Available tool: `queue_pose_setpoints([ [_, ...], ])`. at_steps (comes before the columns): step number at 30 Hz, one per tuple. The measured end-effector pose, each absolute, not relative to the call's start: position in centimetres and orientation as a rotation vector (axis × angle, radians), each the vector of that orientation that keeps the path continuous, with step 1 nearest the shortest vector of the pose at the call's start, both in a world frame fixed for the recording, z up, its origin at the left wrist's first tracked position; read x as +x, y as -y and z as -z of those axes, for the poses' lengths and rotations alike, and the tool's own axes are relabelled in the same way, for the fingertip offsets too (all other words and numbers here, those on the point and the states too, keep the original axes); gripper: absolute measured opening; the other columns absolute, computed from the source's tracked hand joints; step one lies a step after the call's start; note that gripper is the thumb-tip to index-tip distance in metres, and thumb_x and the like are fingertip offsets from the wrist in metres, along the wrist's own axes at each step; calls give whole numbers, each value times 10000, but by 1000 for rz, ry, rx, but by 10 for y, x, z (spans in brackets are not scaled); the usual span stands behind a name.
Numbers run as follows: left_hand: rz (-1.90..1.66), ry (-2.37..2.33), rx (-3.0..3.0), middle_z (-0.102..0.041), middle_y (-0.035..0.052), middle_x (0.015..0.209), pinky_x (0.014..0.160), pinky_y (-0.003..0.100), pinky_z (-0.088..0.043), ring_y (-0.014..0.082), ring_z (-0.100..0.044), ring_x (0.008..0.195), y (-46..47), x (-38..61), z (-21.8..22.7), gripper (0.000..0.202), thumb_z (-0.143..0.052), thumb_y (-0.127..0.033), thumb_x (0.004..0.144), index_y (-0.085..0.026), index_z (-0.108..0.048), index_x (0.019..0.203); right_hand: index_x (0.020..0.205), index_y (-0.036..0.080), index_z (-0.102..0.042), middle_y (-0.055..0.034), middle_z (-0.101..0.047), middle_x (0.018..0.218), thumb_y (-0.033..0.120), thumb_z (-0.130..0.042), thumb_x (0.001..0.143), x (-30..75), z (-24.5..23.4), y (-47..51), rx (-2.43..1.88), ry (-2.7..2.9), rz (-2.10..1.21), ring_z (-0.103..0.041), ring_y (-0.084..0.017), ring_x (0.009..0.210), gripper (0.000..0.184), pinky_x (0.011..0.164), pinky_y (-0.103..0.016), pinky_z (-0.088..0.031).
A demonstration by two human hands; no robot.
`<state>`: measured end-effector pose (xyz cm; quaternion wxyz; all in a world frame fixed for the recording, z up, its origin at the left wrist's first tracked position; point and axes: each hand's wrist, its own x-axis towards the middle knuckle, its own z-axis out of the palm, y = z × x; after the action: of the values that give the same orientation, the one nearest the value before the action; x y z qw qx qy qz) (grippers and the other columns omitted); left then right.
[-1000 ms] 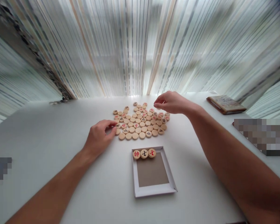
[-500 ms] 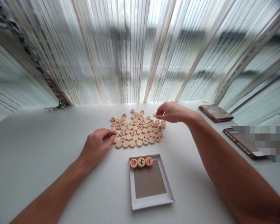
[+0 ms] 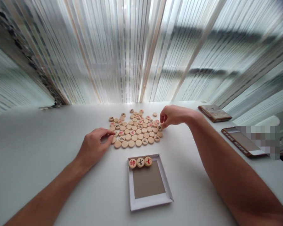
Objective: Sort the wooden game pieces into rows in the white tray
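Clock middle set on the crowd of round wooden pieces (image 3: 140, 136), flat and close together on the white table (image 3: 58, 141), many plain on top, some with red or black marks. Left hand (image 3: 93, 144) at nine o'clock, thumb and finger curled toward each other beside a black-marked piece (image 3: 115, 133); hard to tell if pinching it. Right hand (image 3: 174, 114) at three o'clock, fingertips down on the edge of another black-marked piece (image 3: 159, 127); too small to tell how tight. Both at the sides, perhaps to keep the middle easy to see. At two o'clock, one loose plain piece (image 3: 155, 114). Between five and six o'clock, a shallow tray (image 3: 153, 201); inside, three marked pieces (image 3: 140, 162) touching in a row, snug in the far left corner, maybe for neatness, marks up, likely for easy reading.
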<state>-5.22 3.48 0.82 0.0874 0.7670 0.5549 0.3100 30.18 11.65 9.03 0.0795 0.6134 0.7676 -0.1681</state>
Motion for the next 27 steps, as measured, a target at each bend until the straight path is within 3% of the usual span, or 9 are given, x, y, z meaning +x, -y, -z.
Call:
queue_pose_setpoints([
  [7,-943,-1653,2270,-826,81,1016,908,347,-587,253,-760,916,-34,-50,-9,268,-615,-332,932,-180,-829,990,972,205,-861,-81,-817,948,325,-904,714,291,-80,-117,1776,-2298,505,-736,-246,800,288,627,-301,-497],
  [15,-951,-1659,2277,-830,86,1010,891,356,-595,256,-769,905,-33,-50,-11,267,-613,-318,928,-172,-827,993,884,198,-858,-72,-800,843,233,-874,708,291,-76,-114,1794,-2378,515,-703,-239,749,180,613,-312,-469],
  [20,-1035,-1658,2325,-832,95,1085,926,377,-598,281,-770,1016,-30,-47,-13,262,-609,-294,945,-173,-823,1035,925,218,-876,-42,-797,794,246,-850,756,295,-89,-108,1933,-2548,574,-697,-210,718,173,621,-304,-478],
  [24,-1135,-1584,2324,-823,113,1098,888,366,-616,283,-761,1056,-22,-42,-17,271,-603,-271,959,-142,-816,1065,1018,188,-874,-65,-816,836,299,-820,824,290,-95,-92,2084,-2728,715,-727,-212,752,230,637,-305,-522],
  [27,-1184,-1475,2298,-825,108,1056,880,364,-617,274,-765,1023,-14,-35,-21,250,-617,-275,962,-144,-815,1040,1020,150,-851,-104,-832,883,376,-846,827,279,-86,-69,2137,-2825,1099,-764,-222,781,297,659,-306,-585],
])
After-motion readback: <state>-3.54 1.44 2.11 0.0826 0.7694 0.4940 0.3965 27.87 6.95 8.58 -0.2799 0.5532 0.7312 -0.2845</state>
